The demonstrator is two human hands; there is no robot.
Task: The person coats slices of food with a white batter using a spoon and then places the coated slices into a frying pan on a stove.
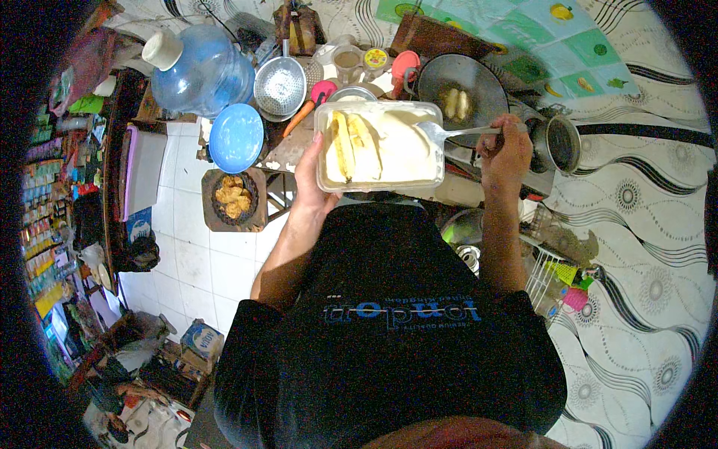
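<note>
My left hand [314, 179] grips the left side of a clear rectangular plastic container [381, 187], thumb along its outer wall. Pale, creamy batter [406, 160] fills it. Two long pieces of banana [353, 147] lie side by side in the batter toward the left. In my right hand [507, 149] is the handle of a metal spoon [468, 132]. Its bowl rests at the container's right inner edge, coated with batter. Beyond the container, a dark wok [465, 76] holds a few pale battered pieces [458, 105].
A blue plate [236, 138], a perforated metal strainer [280, 87] and an orange-handled knife [299, 118] lie to the left. Fried pieces [233, 196] fill a dark basket on a wooden stool [210, 216]. A large water jug [205, 73] stands behind; a saucepan [562, 145] is at right.
</note>
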